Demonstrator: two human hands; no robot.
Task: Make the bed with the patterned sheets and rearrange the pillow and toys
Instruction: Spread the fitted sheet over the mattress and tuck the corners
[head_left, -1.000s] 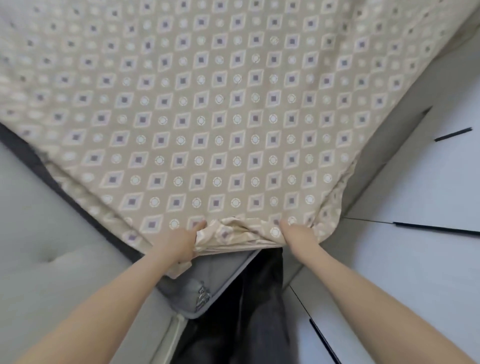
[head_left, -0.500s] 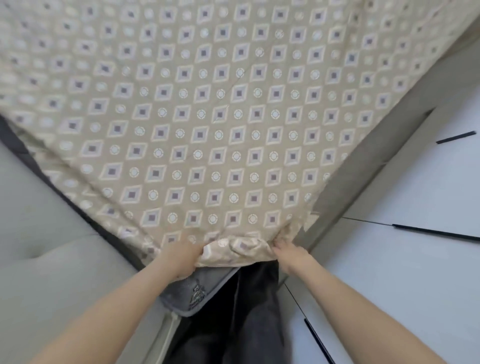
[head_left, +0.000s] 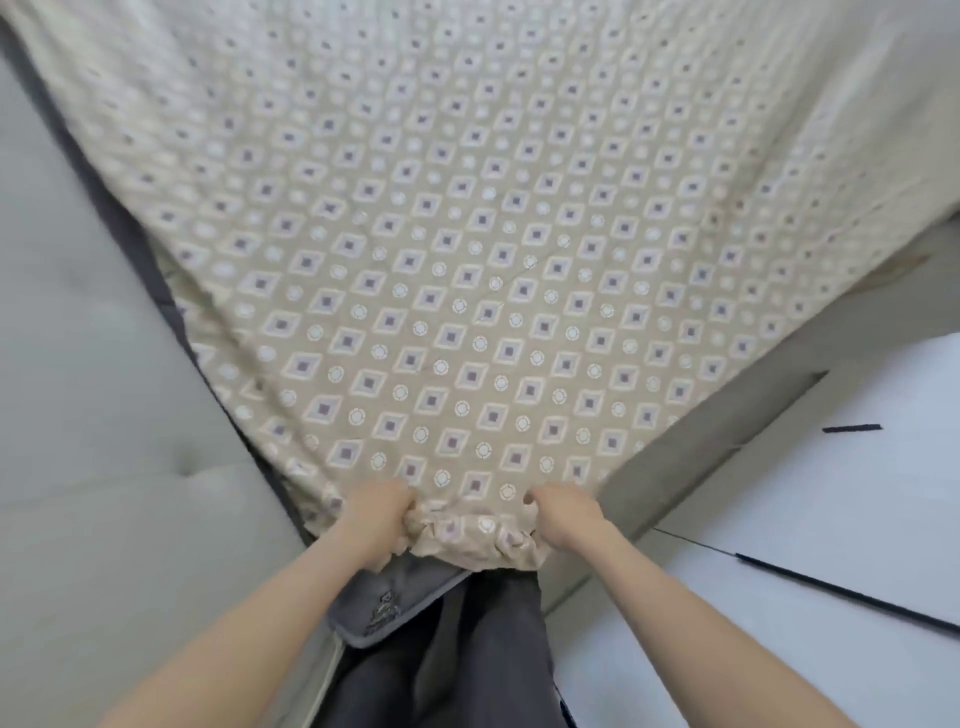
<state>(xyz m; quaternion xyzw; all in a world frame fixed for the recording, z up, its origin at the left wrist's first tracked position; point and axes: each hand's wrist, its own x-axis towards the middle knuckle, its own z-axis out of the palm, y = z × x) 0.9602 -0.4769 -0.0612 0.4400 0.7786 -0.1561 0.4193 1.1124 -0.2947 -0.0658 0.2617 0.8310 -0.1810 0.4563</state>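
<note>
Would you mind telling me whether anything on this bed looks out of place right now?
Yes: the near corner of the sheet is bunched into a wrinkled roll between the left hand and right hand, which both grip it, and the grey mattress corner below lies bare.

Before you: one grey mattress (head_left: 400, 592), near corner bare. On it: one beige patterned sheet (head_left: 467, 260), diamonds and circles, spread far across, bunched at your near corner.
</note>
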